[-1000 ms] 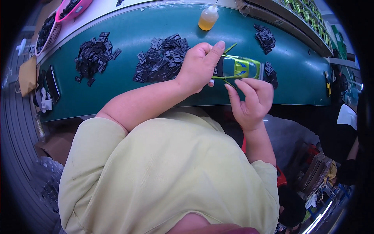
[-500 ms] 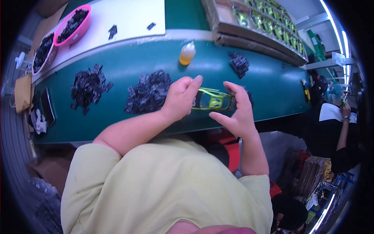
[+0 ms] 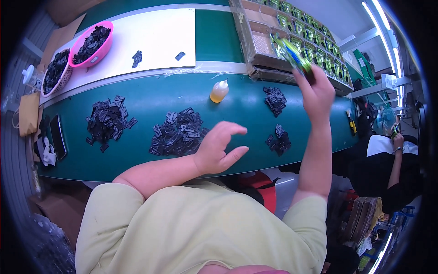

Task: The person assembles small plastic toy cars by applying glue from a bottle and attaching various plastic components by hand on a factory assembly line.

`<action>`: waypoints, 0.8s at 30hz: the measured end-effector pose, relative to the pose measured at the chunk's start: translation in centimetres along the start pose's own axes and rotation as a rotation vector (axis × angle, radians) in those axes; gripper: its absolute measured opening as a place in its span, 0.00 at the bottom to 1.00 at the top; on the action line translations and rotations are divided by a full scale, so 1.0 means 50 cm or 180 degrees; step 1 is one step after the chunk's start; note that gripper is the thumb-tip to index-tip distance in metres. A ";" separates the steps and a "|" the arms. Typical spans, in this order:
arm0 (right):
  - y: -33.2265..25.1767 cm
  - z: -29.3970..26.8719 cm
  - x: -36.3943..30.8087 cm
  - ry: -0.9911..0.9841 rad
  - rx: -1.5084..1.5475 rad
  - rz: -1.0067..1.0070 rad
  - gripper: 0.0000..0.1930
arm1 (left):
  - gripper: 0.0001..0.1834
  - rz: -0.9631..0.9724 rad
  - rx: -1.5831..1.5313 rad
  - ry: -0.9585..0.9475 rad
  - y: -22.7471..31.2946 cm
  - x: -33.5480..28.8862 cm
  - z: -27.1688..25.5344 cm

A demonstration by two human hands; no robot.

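Observation:
My right hand (image 3: 317, 93) is raised at the far right, closed on a yellow-green toy car body (image 3: 294, 55) with blue and black parts, slightly blurred. The car is over the near edge of a divided cardboard tray (image 3: 255, 59) that holds rows of similar green pieces (image 3: 310, 48). Above the front of the green table (image 3: 132, 162) my left hand (image 3: 219, 148) is empty, thumb and fingers apart. Beside it lies a pile of small black plastic parts (image 3: 178, 132). Two smaller heaps of black parts, one far (image 3: 275, 100) and one near (image 3: 279, 140), lie to the right.
A squeeze bottle of amber liquid (image 3: 219, 92) stands mid-table. Another black pile (image 3: 107, 121) lies left. A pink bowl (image 3: 109, 44) and a basket (image 3: 66, 77) hold black parts by a white board (image 3: 164, 36). Far right, a yellow-handled tool (image 3: 351, 123) lies near another person's hand (image 3: 398, 140).
My right hand has carried the toy car forward from in front of me to the tray. My left hand has let go of the car and opened. The view has shifted.

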State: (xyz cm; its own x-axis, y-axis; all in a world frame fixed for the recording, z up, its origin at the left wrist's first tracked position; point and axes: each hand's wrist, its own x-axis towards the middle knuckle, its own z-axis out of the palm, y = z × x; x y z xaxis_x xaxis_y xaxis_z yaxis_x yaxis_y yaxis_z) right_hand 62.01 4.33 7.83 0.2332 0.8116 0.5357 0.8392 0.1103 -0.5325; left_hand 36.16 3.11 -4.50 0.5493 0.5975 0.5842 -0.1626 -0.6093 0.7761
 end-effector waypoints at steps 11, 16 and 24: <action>0.111 0.124 0.213 -0.1363 -0.0870 0.0394 0.25 | 0.12 -0.0442 -0.0191 -0.0321 -0.017 -0.003 0.008; 0.170 0.134 0.276 -0.1898 -0.2523 0.1267 0.26 | 0.11 -0.0316 -0.0129 -0.0547 -0.017 -0.003 0.011; 0.230 0.121 0.281 -0.1558 -0.1550 0.1814 0.29 | 0.09 -0.0370 -0.0090 -0.0496 -0.018 -0.006 0.011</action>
State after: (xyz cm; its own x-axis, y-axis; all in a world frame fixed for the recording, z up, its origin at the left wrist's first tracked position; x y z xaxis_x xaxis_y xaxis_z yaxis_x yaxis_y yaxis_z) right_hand 71.98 20.48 5.26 0.5363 0.8349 -0.1240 0.8015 -0.5498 -0.2353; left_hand 36.61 3.19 -5.53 0.6857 0.5737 0.4480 -0.1125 -0.5246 0.8439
